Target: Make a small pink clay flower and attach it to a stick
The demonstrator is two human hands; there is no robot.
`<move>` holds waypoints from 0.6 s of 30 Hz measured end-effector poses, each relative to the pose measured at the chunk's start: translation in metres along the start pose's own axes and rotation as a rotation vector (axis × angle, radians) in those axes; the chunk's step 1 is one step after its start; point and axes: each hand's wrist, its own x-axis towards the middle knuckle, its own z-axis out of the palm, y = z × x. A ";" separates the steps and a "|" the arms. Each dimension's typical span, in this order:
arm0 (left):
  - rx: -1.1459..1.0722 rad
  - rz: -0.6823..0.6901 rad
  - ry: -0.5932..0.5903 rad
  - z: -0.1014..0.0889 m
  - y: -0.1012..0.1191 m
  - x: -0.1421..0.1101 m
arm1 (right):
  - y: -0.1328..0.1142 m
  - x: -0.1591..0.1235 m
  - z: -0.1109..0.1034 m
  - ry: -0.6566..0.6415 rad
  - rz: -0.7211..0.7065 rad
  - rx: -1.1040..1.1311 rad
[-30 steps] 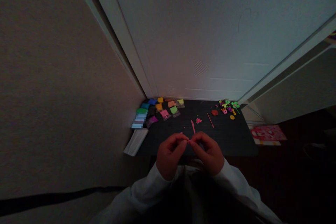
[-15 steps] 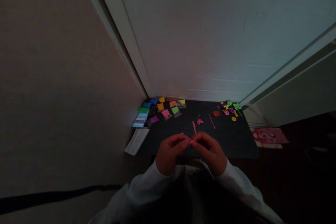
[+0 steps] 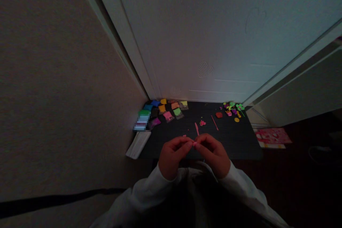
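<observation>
A small piece of pink modelling clay (image 3: 195, 143) is pinched between the fingertips of both hands, above the near edge of the dark table (image 3: 160, 146). My left hand (image 3: 174, 155) is closed on its left side, and my right hand (image 3: 214, 154) is closed on its right side. Just beyond the fingers lies a pink plastic clay knife (image 3: 197, 128). A cluster of pink clay bits (image 3: 202, 123) sits behind it, and a thin pink stick tool (image 3: 214, 123) lies to the right. Another bit of pink clay (image 3: 184, 135) is partly visible behind my left hand.
Bags of coloured clay (image 3: 168, 116) fill the back left of the table, with a white packet (image 3: 138, 144) at the left edge. A red lump (image 3: 219, 115) and finished clay figures, including a green flower (image 3: 240, 107), lie at the right. A white panel (image 3: 187, 42) rises behind.
The view has shifted slightly, so the table and its things appear a little further left. Both hands keep their pinch on the pink clay, with hardly any movement.
</observation>
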 end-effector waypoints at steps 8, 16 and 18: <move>0.086 0.034 0.041 -0.001 0.005 0.001 | 0.003 0.001 0.002 -0.002 -0.010 -0.033; 0.157 0.050 0.056 -0.004 0.007 0.000 | 0.003 0.003 0.005 0.030 -0.069 -0.169; 0.162 0.049 0.049 -0.004 0.008 0.000 | 0.003 0.003 0.006 0.028 -0.081 -0.190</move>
